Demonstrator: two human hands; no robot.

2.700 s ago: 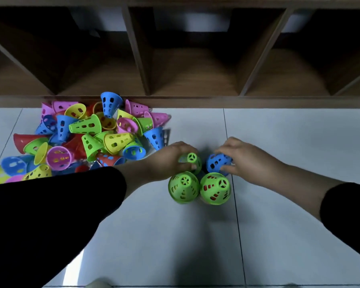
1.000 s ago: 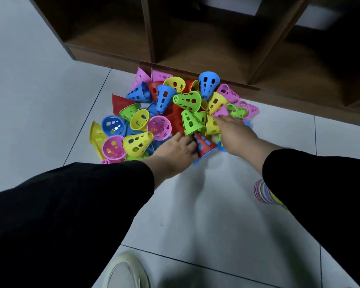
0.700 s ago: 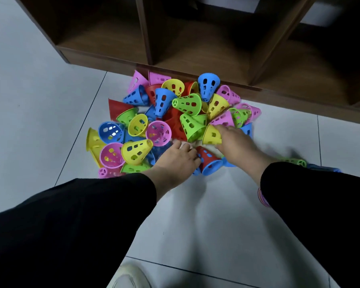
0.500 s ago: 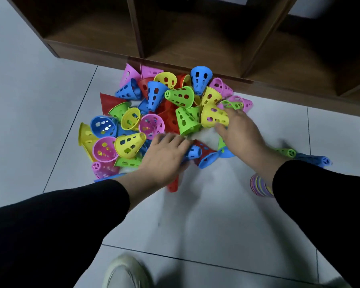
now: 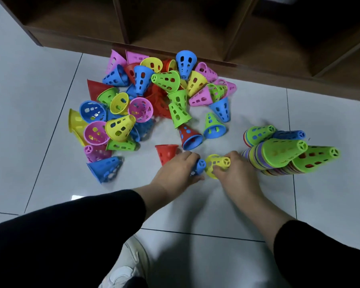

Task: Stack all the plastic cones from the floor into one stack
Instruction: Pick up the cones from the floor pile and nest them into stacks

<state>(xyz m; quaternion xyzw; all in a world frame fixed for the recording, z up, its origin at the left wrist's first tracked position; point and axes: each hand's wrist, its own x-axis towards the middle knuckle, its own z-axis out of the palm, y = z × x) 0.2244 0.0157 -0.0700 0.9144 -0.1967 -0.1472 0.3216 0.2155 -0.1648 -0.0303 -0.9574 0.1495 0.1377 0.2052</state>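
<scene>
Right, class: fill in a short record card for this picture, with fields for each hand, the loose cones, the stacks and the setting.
left hand: grips a blue cone, its narrow end showing
right hand: grips a yellow cone
loose pile: mixed pink, blue, yellow, green and red cones on the floor
red cone: lies apart from the pile, beside the left hand
stacks: four nested stacks to the right of the hands, three topped green, one blue
behind: wooden shelf unit
task state: not one stack yet
</scene>
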